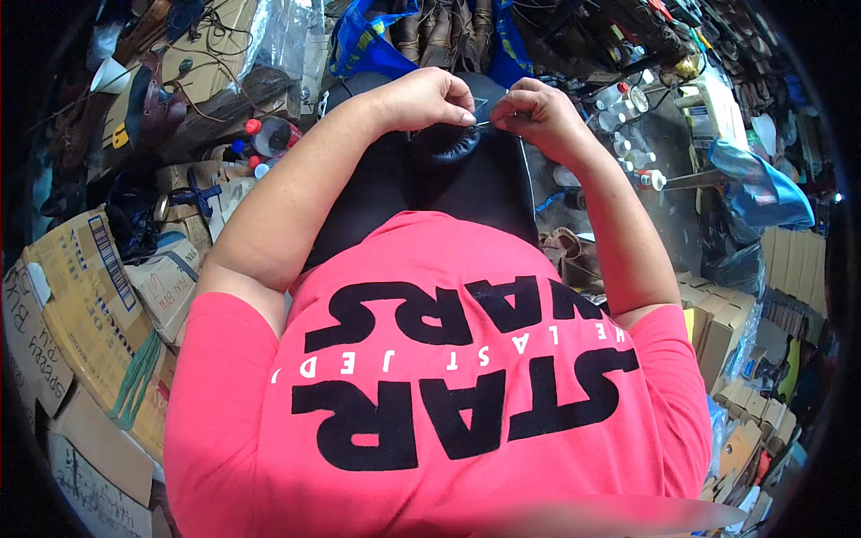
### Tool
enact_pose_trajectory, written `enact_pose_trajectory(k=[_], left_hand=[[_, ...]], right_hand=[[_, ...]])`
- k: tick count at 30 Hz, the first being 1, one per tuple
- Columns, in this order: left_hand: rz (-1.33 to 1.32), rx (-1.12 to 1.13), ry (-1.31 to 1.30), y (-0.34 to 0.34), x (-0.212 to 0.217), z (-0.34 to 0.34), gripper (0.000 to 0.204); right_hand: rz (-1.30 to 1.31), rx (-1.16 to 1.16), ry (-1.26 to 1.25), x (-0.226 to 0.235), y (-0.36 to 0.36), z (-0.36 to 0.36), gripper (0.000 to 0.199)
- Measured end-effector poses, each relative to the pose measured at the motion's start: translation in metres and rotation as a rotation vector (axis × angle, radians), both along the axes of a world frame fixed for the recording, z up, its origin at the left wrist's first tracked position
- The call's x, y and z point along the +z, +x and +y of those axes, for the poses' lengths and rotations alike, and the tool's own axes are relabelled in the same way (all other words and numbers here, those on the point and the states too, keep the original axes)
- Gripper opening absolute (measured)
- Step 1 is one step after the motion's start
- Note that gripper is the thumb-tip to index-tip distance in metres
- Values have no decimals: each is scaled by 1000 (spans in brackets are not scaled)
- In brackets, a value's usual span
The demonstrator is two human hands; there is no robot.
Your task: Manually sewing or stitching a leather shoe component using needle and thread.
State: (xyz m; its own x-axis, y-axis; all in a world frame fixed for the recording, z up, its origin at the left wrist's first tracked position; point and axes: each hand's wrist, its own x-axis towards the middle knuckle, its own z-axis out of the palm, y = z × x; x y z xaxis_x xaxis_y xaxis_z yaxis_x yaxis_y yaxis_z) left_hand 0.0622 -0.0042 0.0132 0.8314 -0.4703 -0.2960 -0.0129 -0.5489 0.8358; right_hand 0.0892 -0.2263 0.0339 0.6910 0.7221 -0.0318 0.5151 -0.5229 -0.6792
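Observation:
My left hand [437, 99] is closed in a pinch above my lap, thumb against the fingertips. Facing it, my right hand [541, 117] is also pinched, palm turned inward. A thin, pale, thread-like strand [482, 124] spans the small gap between the two sets of fingertips; whether it is thread or a needle is too small to tell. Just below lies a black, shiny, stitched leather piece [448, 149], perhaps part of a shoe, resting between my dark-clad thighs. Its upper part is hidden in shadow and by my left hand.
Beyond my knees is a blue bag [372, 43] beside brown shoe-shaped pieces [438, 40]. Several clear bottles [619, 112] stand at the right, and a red-capped bottle [269, 136] at the left. Cardboard boxes [90, 296] crowd the left; a blue plastic bag [762, 188] hangs at the right.

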Motion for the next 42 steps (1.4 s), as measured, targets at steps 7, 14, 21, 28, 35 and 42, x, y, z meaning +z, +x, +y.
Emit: enact_pose_trajectory(k=[7, 14, 21, 28, 35, 42], left_hand=[[163, 43, -362, -2, -21, 2, 19], [329, 94, -472, -5, -24, 4, 25], [345, 40, -388, -6, -19, 8, 32], [313, -36, -360, -5, -15, 4, 31], [190, -189, -159, 8, -9, 4, 27], [-237, 122, -142, 0, -30, 6, 24]], right_hand=[[169, 3, 125, -13, -3, 2, 16], [85, -87, 213, -27, -24, -3, 13], [-185, -35, 132, -16, -39, -2, 17], [-479, 172, -216, 17, -37, 14, 18], [-398, 280, -475, 25, -14, 35, 14], [242, -36, -174, -1, -7, 21, 16]])
